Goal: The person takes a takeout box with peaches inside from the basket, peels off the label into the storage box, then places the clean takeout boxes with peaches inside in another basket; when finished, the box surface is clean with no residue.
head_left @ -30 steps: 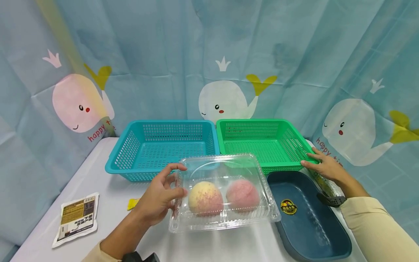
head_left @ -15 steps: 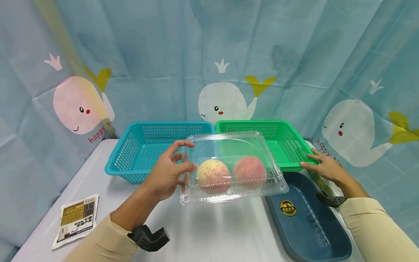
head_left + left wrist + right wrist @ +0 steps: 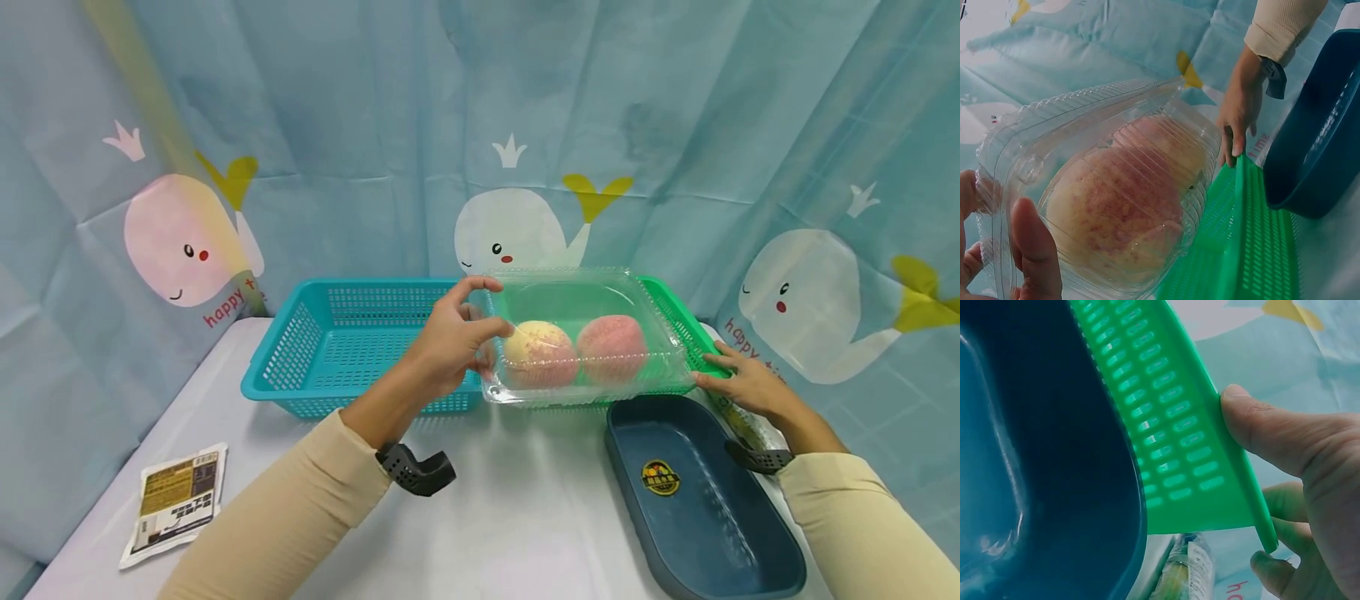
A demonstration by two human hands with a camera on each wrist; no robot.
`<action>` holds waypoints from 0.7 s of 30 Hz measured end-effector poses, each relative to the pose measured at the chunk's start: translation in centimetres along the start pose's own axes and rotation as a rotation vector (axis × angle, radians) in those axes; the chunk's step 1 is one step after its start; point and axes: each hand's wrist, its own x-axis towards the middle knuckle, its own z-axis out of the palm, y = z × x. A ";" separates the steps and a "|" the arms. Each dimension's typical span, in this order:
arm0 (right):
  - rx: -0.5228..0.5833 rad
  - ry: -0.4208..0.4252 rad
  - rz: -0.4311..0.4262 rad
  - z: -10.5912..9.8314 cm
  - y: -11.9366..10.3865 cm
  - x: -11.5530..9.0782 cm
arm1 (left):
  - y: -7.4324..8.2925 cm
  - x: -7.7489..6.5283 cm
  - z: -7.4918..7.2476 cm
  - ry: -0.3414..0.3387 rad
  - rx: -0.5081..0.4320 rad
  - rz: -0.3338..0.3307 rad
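My left hand grips the left edge of a clear plastic clamshell box, thumb in front and fingers behind. Inside sit two peaches, one yellow and pink, the other pink. In the head view the box is tilted and overlaps most of the green basket. The left wrist view shows the box close up, with the basket beyond it. At the basket's right front corner, my right hand holds the rim; in the right wrist view the thumb presses its edge and the fingers reach behind.
A teal basket stands left of the green one. In front of the green basket lies a dark blue tub with a round sticker. A film-wrapped item lies beside the tub. A flat printed pouch is at far left.
My left hand has raised the clamshell box and carried it away from me and to the right, from the table's front to over the green basket. My right hand has stayed at the basket's corner.
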 end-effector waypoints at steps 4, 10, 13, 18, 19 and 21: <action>0.001 0.000 0.000 0.0 -0.1 0.0 | 0.1 1.7 1.2 -0.004 0.015 -0.011; 0.001 -0.015 0.000 -0.1 -0.2 0.0 | -0.3 4.0 2.1 -0.019 0.044 -0.013; 0.000 -0.018 -0.005 -0.2 -0.3 0.0 | -0.9 5.2 2.3 -0.024 0.056 -0.005; -0.001 -0.020 -0.007 -0.3 -0.1 0.1 | -2.0 7.0 2.9 -0.022 0.062 -0.018; -0.002 -0.019 -0.008 -0.3 -0.1 0.1 | -2.2 7.3 3.1 -0.020 0.064 -0.020; -0.003 -0.016 -0.009 -0.2 -0.1 0.1 | -2.7 7.9 3.5 -0.020 0.064 -0.023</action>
